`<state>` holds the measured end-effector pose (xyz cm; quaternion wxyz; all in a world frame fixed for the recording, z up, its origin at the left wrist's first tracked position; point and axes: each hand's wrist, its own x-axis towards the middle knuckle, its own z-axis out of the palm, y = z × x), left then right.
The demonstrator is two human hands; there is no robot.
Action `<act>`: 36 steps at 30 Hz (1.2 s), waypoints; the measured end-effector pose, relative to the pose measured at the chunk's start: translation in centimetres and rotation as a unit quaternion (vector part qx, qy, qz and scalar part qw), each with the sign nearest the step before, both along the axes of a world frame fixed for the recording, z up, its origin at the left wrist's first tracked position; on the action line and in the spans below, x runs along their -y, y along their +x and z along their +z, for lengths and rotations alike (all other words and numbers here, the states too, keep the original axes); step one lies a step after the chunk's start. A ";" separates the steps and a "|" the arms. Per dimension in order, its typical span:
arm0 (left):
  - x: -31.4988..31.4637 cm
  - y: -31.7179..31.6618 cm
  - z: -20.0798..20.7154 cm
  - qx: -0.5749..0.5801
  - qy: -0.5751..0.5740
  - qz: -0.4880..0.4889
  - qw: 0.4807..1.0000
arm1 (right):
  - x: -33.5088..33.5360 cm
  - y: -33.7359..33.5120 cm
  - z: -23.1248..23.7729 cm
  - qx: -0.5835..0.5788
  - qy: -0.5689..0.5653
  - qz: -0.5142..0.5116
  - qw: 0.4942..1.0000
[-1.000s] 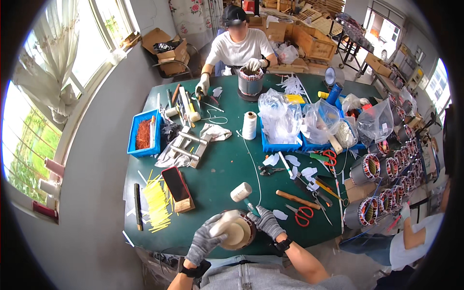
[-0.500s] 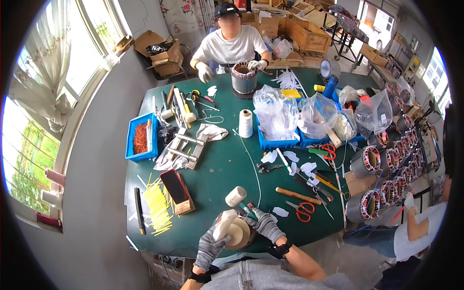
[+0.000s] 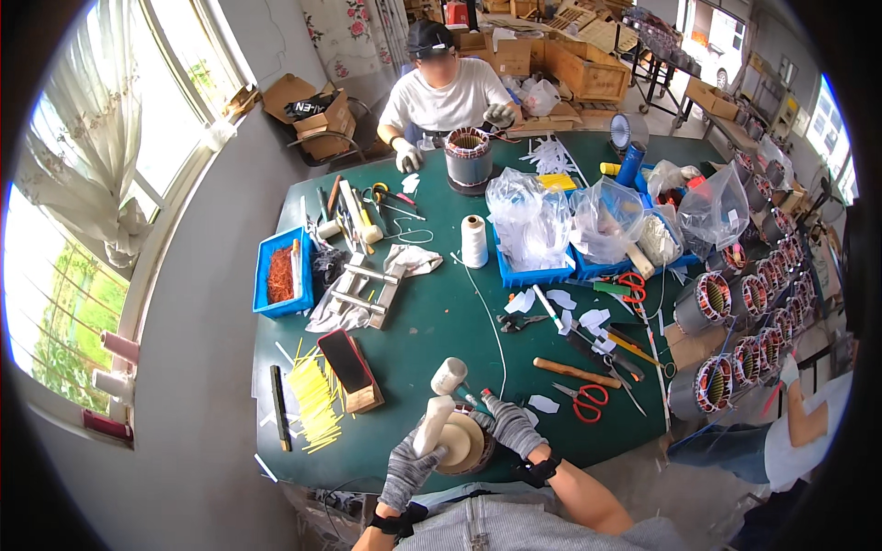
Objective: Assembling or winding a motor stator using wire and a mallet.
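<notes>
While gloved hands (image 3: 517,429) clasp mallet (image 3: 449,376) and white block (image 3: 433,424), green table (image 3: 436,317) (cluttered), curtained window (image 3: 78,285)

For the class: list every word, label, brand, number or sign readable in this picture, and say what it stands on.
Black bag in the open cardboard box: large white lettering, partly folded; not copied out here.
Black cap of the person opposite: a small pale mark, too small to read.
Phone: dark screen, nothing readable.
Mallet by the right hand: no lettering visible.
</notes>
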<state>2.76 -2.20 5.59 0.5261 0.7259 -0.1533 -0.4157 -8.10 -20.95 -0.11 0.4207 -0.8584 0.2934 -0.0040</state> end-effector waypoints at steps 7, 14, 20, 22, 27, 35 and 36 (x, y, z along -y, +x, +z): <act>-0.3 -0.4 -0.8 0.046 -0.010 0.004 0.999 | 0.5 0.3 -0.1 0.013 -0.004 0.005 1.000; -0.5 -0.7 -0.7 0.061 -0.013 0.026 0.998 | 0.7 0.2 -0.7 0.047 0.002 0.031 0.998; -0.8 -0.7 -1.8 0.081 -0.039 0.017 0.996 | 1.2 0.1 -0.4 0.050 0.008 0.049 0.998; -0.1 -0.7 -0.6 0.079 -0.002 0.014 0.997 | 1.4 0.1 -0.7 0.038 0.026 0.052 0.998; -0.2 -0.5 -0.9 0.090 -0.013 0.021 0.996 | 1.4 0.4 -2.1 0.060 0.020 0.056 0.996; -0.3 -0.2 -1.2 0.050 -0.008 0.022 0.998 | 1.7 0.6 -0.6 0.047 0.030 0.051 0.997; -0.2 -0.3 -0.9 0.052 -0.008 0.031 0.998 | 1.8 0.3 0.7 0.023 0.067 0.039 0.997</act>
